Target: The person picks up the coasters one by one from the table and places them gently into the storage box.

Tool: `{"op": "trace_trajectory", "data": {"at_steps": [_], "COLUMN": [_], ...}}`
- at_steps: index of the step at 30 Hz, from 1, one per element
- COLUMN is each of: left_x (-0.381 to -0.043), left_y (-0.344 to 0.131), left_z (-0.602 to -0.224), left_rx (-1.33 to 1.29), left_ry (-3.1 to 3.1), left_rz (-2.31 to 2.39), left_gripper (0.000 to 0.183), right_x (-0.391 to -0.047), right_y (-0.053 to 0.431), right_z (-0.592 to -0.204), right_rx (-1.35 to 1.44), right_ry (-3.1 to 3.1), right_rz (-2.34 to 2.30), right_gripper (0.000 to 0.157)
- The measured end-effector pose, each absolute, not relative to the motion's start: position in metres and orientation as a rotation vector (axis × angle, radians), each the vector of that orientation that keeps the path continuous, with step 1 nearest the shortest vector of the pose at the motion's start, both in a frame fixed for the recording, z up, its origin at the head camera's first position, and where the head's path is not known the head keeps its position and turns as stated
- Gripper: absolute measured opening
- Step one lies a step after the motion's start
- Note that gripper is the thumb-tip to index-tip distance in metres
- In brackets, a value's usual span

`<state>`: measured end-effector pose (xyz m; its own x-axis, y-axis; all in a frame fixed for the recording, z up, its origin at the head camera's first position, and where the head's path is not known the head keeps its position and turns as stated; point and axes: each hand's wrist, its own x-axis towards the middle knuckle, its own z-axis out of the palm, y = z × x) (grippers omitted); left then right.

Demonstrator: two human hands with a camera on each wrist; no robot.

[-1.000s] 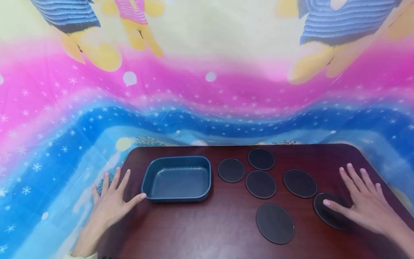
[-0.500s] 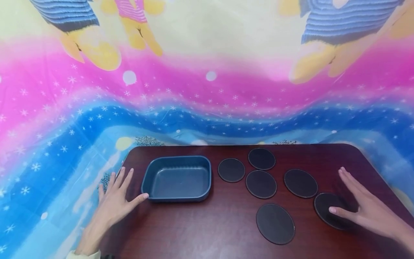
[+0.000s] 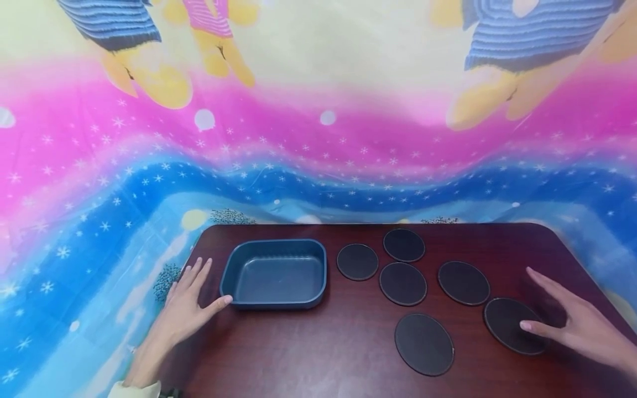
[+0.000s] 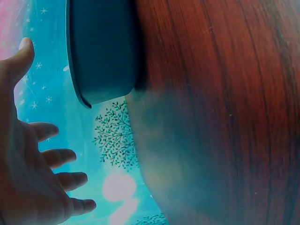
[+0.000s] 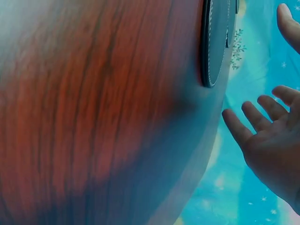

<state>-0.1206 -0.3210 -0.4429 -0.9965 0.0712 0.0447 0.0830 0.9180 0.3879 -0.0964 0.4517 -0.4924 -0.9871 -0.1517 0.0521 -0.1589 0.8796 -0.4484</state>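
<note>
My left hand (image 3: 185, 309) hovers with spread fingers at the left of a dark teal rectangular tub (image 3: 278, 302), its thumb tip overlapping the tub's near-left corner in the head view. In the left wrist view the hand (image 4: 33, 164) appears apart from the tub (image 4: 105, 51), holding nothing. On the right, my other hand (image 3: 579, 326) has extended fingers and thumb above a round black coaster (image 3: 507, 323), partly covering it. The right wrist view shows that palm (image 5: 272, 140) holding nothing, with a stitched-edge coaster (image 5: 215, 47) beyond the fingers.
Several more black coasters lie across the table: one at the front (image 3: 424, 344), one right of centre (image 3: 464, 282), and a group (image 3: 402, 283) beside the tub. The reddish-brown table (image 3: 308, 354) meets a printed cloth backdrop (image 3: 318, 138) behind.
The right hand has turned more edge-on, its fingers drawn together, and shifted slightly right and down. The left hand has edged right toward the tub. Tub and coasters have stayed put.
</note>
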Motion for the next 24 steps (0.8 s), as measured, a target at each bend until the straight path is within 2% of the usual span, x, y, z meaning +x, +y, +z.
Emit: {"op": "trace_trajectory", "data": {"at_steps": [9, 24], "left_x": [-0.123, -0.129], "left_y": [-0.321, -0.320], "left_z": [-0.446, -0.462], "left_rx": [-0.155, -0.268], "left_ry": [-3.042, -2.946], "left_rz": [-0.673, -0.784], "left_gripper": [0.103, 0.098], "right_x": [-0.099, -0.107], "right_y": [0.462, 0.467], "right_z": [-0.497, -0.498], "right_rx": [0.240, 0.252], "right_ry": [-3.094, -3.193], "right_rz": [0.803, 0.914], "right_gripper": [0.104, 0.099]}}
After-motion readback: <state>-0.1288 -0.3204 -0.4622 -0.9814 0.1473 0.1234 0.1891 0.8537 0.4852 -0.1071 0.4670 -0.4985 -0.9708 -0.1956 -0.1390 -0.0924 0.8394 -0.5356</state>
